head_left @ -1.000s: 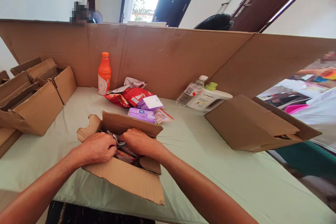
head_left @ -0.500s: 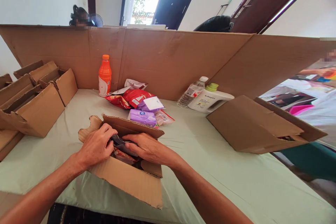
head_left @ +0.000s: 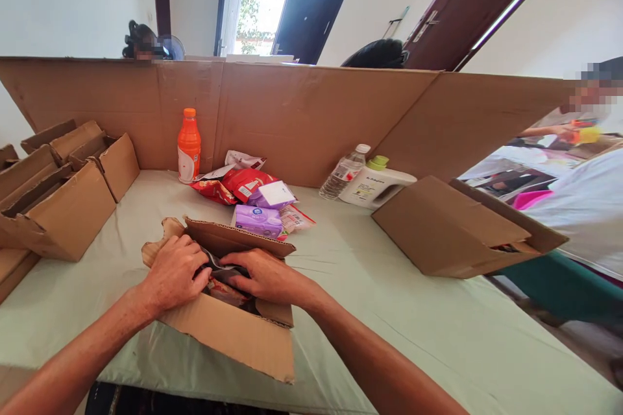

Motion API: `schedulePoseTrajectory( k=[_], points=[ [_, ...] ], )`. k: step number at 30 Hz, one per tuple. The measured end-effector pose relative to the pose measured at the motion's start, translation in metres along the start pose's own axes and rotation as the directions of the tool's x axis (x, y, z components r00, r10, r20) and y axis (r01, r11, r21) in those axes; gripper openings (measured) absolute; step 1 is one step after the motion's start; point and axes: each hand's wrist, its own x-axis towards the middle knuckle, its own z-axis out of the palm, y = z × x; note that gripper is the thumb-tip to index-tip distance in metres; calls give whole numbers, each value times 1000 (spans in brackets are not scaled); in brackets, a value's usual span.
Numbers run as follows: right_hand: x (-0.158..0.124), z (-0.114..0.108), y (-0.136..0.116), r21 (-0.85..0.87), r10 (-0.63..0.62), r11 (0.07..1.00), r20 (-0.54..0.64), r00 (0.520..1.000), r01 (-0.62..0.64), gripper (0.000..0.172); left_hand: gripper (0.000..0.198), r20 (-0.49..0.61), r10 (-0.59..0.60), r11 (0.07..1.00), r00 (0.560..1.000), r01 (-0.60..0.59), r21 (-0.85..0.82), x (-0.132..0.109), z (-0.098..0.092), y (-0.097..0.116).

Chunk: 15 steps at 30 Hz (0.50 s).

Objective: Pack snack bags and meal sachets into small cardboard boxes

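Note:
A cardboard box [head_left: 236, 337] with raised flaps stands in front of me on the pale green cover. Both of my hands reach into its top. My left hand [head_left: 180, 272] is curled over the left side, its fingertips closed on a dark grey, soft-looking item [head_left: 214, 263]. From the right, my right hand [head_left: 265, 275] has its fingers and thumb around the other part of that item. Below it in the box lies a reddish printed packet [head_left: 228, 293]. The fingertips are partly hidden, and the dark item's kind does not show.
Behind the box lie a purple tissue pack [head_left: 257, 220], red snack bags [head_left: 243, 183] and an orange bottle [head_left: 189, 146]. A clear bottle [head_left: 343, 174] and white jug [head_left: 374, 187] stand right, near another carton [head_left: 438, 227]. More cartons [head_left: 73, 207] are left. A cardboard screen [head_left: 292, 117] runs behind.
The view has swung slightly to the right and up, so more of a person at the right shows. Both hands stay at the dark grey item, with only slight finger shifts.

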Motion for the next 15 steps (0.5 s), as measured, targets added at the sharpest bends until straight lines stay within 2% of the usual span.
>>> schedulePoseTrajectory(
  k=[4,9,15],
  points=[
    [4,-1,-3,-39,57,998,67,996,-54,46,18,69,34,999,997,-35,21,1,-2,1],
    [9,-5,-5,-70,27,997,160,987,-16,31,20,123,21,998,992,-28,52,4,-2,1],
    [9,-4,-2,-63,-36,997,198,980,50,29,27,167,-13,994,986,-4,106,0,0,9]
  ],
)
